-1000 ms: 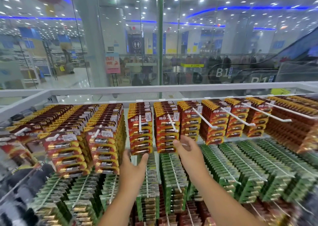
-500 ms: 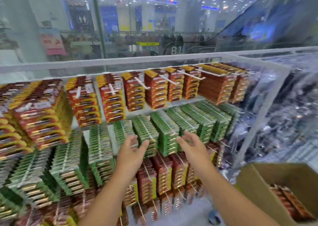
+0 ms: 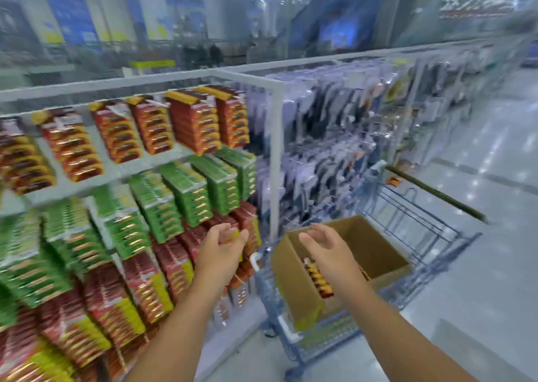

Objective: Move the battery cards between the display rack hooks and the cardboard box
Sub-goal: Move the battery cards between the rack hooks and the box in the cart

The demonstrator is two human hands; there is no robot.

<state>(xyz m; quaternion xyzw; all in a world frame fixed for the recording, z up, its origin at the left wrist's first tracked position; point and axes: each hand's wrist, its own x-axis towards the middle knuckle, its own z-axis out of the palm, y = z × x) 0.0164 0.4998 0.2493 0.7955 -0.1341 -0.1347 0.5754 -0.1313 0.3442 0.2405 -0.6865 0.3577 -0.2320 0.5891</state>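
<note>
At the far left the display rack (image 3: 276, 149) stood packed in rows: red and orange battery cards (image 3: 192, 119) along the top, green battery cards (image 3: 186, 195) beneath them, and more red and yellow packs (image 3: 139, 288) lower down, all blurred by motion, so any print on them could not be read. The hooks themselves were mostly hidden by the cards.

In front of the lower rows the person's left hand (image 3: 219, 253) was raised, fingers loosely curled and thumb apart, holding nothing that I could make out. It was near the packs, but I could not tell whether it touched them.

Just to its right, the right hand (image 3: 327, 249) hung over the cardboard box (image 3: 375, 247), palm turned inward, fingers relaxed and slightly spread, empty.

The box sat open in a blue wire trolley (image 3: 407, 215) beside the rack's end post. A row of orange battery cards in the box (image 3: 317, 279) lay along its bottom, partly covered by the right forearm.

Further right, hanging clear packets (image 3: 334, 149) filled the next bay, and the pale shop floor (image 3: 489, 265) stretched away beyond.
</note>
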